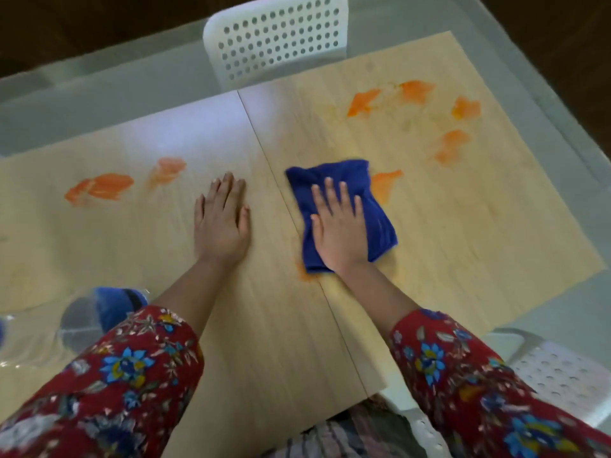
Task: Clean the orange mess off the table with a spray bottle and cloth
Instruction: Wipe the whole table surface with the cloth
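Lower left of frame: spray bottle [99,312], blurred, clear body with a blue top. It sits at the near left edge of the counter [463,226], partly hidden behind my left sleeve [125,375]. Can't tell if it's upright.

Left part of the wood surface, above that: two orange smears [102,188], a bigger one far left and a paler one to its right. Both are apart from my hands.

Left hand [223,223]: palm down on the counter, just left of the seam [264,153] between the two wood panels. Fingers [228,186] are straight and close together, released, gripping nothing.

Top centre, past the far edge: white perforated chair back [277,34].

Just right of the seam: cloth [380,226], dark blue, folded into a rough rectangle, flat on the counter. Right hand [340,233] lies on top of it, palm down. Its fingers are straight and slightly spread, pressing the cloth down, not curled round it. A faint orange stain [302,274] shows at the cloth's lower left corner.

Right against the cloth's upper right edge: near smear [385,183], orange.

Upper right of the frame: four orange patches [416,90] in a loose arc, with pale orange haze between them. All are well apart from the cloth.

Lower right corner: second chair [562,375], white and perforated, beside my right sleeve [463,375]. Both sleeves are red floral.
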